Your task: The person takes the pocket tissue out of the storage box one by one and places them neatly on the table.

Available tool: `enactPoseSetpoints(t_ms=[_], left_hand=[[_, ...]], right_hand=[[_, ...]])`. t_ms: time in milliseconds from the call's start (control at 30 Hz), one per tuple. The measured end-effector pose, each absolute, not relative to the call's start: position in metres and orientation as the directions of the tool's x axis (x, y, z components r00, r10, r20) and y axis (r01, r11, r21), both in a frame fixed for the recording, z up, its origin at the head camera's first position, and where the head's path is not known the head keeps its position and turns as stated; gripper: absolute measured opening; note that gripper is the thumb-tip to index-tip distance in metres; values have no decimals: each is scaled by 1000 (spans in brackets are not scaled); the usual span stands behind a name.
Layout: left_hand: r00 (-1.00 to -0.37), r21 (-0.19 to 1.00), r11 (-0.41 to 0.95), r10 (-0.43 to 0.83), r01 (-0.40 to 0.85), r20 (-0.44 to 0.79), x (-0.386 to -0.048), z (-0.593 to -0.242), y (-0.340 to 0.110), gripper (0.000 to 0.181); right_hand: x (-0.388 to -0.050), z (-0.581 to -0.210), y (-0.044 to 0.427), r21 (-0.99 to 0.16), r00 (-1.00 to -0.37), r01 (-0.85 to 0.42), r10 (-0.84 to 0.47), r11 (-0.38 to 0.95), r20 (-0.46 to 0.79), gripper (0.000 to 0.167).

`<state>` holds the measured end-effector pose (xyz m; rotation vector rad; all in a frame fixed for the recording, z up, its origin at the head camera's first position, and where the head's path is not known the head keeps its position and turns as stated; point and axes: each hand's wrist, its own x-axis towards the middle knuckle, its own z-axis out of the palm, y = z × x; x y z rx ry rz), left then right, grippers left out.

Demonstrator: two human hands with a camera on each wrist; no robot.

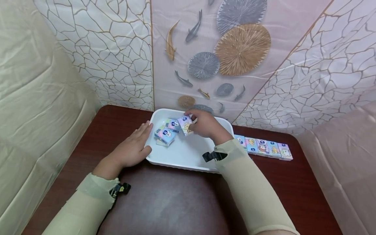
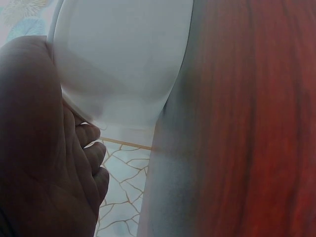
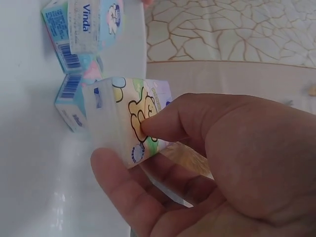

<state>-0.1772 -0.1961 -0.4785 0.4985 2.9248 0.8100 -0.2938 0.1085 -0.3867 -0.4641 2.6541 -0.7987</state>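
Note:
Over the white tray (image 1: pixel 188 160), my right hand (image 1: pixel 204 125) pinches a tissue pack (image 1: pixel 186 125) with a yellow cartoon figure on it. In the right wrist view the thumb lies on the printed face of that tissue pack (image 3: pixel 140 116), with fingers on its other side. Several more tissue packs (image 1: pixel 166 135) are heaped in the tray's left part; one of these packs (image 3: pixel 85 24) shows the word Vinda. My left hand (image 1: pixel 132 148) rests against the tray's left rim, its fingers extended. In the left wrist view it touches the outside of the tray (image 2: pixel 118 59).
To the right of the tray, a row of tissue packs (image 1: pixel 265 148) lies side by side on the dark red-brown table (image 1: pixel 293 182). Behind the table hangs a patterned cloth (image 1: pixel 188 81) with fish and round leaf prints.

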Motion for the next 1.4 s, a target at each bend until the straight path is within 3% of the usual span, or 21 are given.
enactPoseSetpoints(t_ms=[1400], left_hand=[[-948,511,813,318,279,11,-177,-479,-196,85]], right_hand=[[-226,-375,188,-606,-928,-148,-321,782,-188,56]])
